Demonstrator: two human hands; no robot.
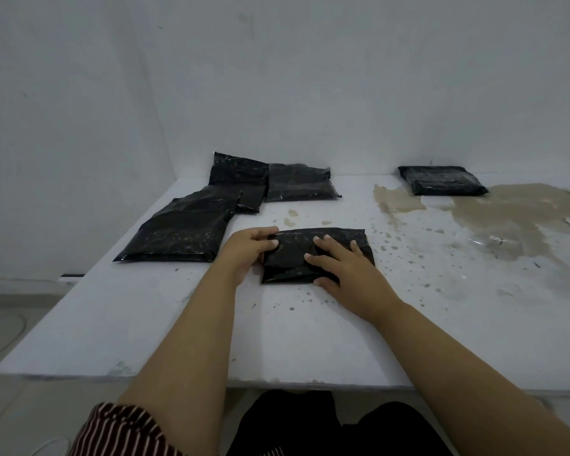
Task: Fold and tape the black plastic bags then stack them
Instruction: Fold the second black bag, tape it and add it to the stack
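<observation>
Black plastic bag [313, 250], glossy and already folded into a squat rectangle, sits dead centre on the white tabletop [165, 324], and both hands are on it. Fingers [316, 258] of the right hand [339, 274] lie straight and spread, pressing the folded flap flat from above, thumb at the near edge. The left hand [249, 250] comes in from the bag's left end, its fingers curled over that short edge and pinching it. The bag's long axis runs left to right across the person, so each hand covers one end, and the right is the one pinning the fold. I'd say taping comes next, and that fold must stay held. Out beyond the left hand lies a loose group of unfolded black plastic bags [181, 232]. Far right, well apart, near the wall, rests a folded black bundle [441, 181] beside a brown stain [514, 218], the likely stacking spot.
</observation>
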